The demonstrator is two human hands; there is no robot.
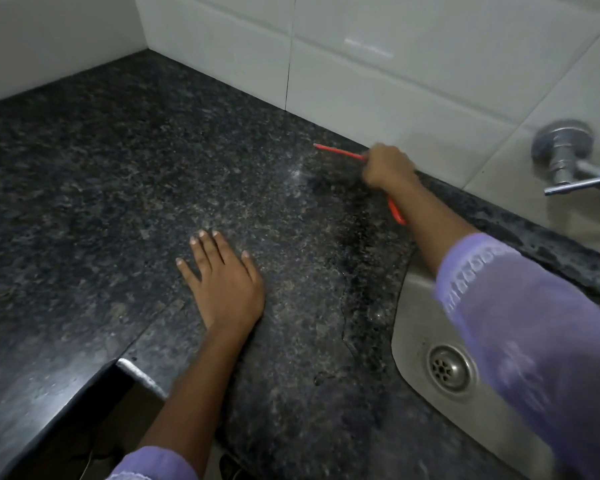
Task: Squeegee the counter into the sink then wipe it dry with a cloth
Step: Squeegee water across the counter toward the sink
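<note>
My right hand (387, 166) is closed around a red squeegee (340, 152) near the back wall; its red bar sticks out to the left of my fist and its red handle shows under my wrist. The blade rests on the dark speckled granite counter (118, 188). A wet streak (355, 265) runs from the squeegee down along the counter beside the steel sink (413, 323). My left hand (222, 278) lies flat on the counter, fingers spread, holding nothing. No cloth is in view.
White tiled walls (378, 57) meet the counter at the back and left. A chrome tap (565, 154) juts from the wall at the right above the sink. The sink drain (449, 368) is at lower right. The counter's front edge steps inward at lower left.
</note>
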